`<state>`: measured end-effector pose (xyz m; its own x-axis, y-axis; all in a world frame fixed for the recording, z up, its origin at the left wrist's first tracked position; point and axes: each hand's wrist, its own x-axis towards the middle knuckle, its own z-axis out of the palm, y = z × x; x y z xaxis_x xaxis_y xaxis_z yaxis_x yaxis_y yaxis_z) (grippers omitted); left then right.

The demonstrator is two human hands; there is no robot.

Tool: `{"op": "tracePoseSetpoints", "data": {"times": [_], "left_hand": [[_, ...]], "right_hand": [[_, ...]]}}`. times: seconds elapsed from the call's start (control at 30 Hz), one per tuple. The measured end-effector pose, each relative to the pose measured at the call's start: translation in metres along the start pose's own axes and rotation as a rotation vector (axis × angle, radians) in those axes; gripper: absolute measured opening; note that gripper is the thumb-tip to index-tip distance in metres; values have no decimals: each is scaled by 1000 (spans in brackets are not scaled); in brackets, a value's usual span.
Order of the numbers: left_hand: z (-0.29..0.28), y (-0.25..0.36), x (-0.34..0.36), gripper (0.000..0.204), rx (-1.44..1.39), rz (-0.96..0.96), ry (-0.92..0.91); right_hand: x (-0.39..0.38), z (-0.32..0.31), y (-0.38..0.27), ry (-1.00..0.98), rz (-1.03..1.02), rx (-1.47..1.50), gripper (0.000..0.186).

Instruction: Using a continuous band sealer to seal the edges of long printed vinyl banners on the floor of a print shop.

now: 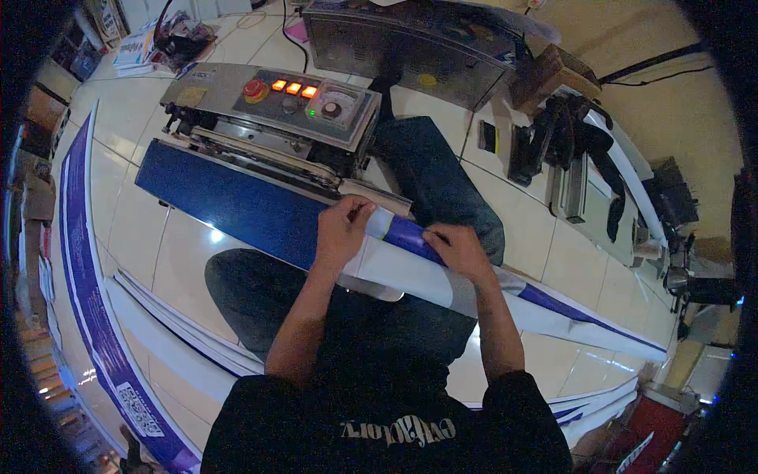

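A long white and purple banner (407,265) lies across my lap, one edge folded over, and stretches off to the right. My left hand (345,229) pinches its near end, beside the blue conveyor belt (237,201). Farther along the same edge, my right hand (458,249) has its fingers closed on the purple strip. Behind the belt is a metal band-sealing machine (276,110) with a red knob (255,90), lit orange switches (294,88) and a dial (332,109). The banner's end sits close to the machine's right end; whether they touch, I cannot tell.
Another purple banner strip (87,292) curves along the floor at the left, near a stack of white strips (170,336). More strips (600,407) lie at the lower right. A large metal box (403,59) stands behind the machine, with black equipment (560,142) at the right.
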<state>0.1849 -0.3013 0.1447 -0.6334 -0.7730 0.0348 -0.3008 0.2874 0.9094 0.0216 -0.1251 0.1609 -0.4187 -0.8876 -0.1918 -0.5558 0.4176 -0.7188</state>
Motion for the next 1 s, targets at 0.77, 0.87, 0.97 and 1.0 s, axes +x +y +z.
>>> {"op": "tracePoseSetpoints", "data": {"times": [0.77, 0.87, 0.97, 1.0], "left_hand": [[2, -57, 14, 24, -397, -355, -48], [-1, -87, 27, 29, -494, -325, 100], [-18, -73, 38, 32, -435, -424, 116], [-23, -84, 40, 32, -438, -420, 135]], "right_hand": [[-3, -19, 66, -170, 98, 88, 21], [17, -11, 65, -145, 19, 82, 25], [30, -7, 37, -107, 15, 9, 29], [35, -6, 23, -105, 47, -19, 31]]}}
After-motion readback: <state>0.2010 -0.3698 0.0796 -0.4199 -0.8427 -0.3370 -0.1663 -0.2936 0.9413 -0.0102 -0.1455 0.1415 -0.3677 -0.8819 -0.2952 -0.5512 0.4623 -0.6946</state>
